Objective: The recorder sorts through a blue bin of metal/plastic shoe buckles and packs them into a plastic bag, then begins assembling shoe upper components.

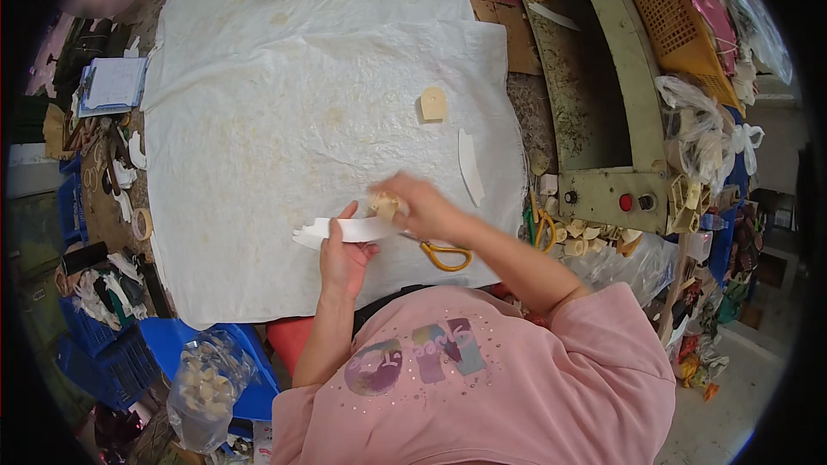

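Observation:
My left hand [343, 263] grips a curved white strip [366, 229] between thumb and fingers, low in the middle of the covered table. Close against the strip's right end, my right hand [422, 207] is closed around a cream block shaped like a shoe heel [385, 204]; its fingers are slightly blurred. Another cream heel-shaped block [433, 108] stands farther off to the right. Between it and my right forearm lies a second curved white strip [469, 167]. Yellow-handled scissors [446, 257] rest just beneath my right wrist, their blades partly hidden.
A whitish sheet [301, 103] covers the table. A green metal trough [594, 95] with a red button is on the right, beside a yellow basket [668, 21]. More cream pieces and scissors [544, 231] sit along the right edge. A tape roll [141, 223] lies left.

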Available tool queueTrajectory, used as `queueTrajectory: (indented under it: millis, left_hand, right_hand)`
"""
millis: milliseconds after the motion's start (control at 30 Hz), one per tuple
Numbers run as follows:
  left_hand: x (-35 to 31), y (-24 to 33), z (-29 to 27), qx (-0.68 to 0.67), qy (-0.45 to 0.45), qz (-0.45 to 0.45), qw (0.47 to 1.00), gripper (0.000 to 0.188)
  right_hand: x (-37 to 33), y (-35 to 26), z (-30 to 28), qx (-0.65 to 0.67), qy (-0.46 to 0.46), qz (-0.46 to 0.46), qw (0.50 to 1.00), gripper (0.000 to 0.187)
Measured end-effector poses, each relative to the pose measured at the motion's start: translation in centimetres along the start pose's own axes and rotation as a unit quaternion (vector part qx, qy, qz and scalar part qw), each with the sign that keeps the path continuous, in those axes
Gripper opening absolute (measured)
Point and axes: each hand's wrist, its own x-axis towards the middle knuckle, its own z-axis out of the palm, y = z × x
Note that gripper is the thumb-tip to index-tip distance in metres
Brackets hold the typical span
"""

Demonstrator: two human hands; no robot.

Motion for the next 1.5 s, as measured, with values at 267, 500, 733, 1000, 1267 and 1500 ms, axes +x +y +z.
queueTrajectory:
  millis: [267,500,733,1000,1267,1500]
  left_hand:
    - [0.0,1.8,-0.1,0.007,0.044,0.039,0.998,0.049]
    - [-1.0,1.9,1.3,-0.039,0.025,0.061,0.997,0.046]
    - [-3.1,3.3,3.4,-0.038,0.006,0.137,0.990,0.041]
    - [-6.6,3.7,3.6,0.005,-0.056,0.209,0.976,0.042]
    - [-11.4,4.8,1.2,0.040,-0.110,0.267,0.957,0.042]
    - [-15.4,6.7,-1.1,0.021,-0.132,0.262,0.956,0.042]
  right_hand:
    - [5.9,12.2,-10.1,-0.490,0.029,-0.148,0.858,0.041]
    - [8.1,18.4,-13.3,-0.314,0.076,-0.054,0.945,0.043]
    - [4.6,8.8,-12.6,0.110,0.325,0.112,0.933,0.035]
    - [-4.2,-2.9,-2.6,0.377,0.186,-0.028,0.907,0.024]
    - [-7.3,-13.0,5.4,0.222,0.231,-0.197,0.927,0.037]
    - [-6.3,-15.8,9.8,0.023,0.254,-0.321,0.912,0.049]
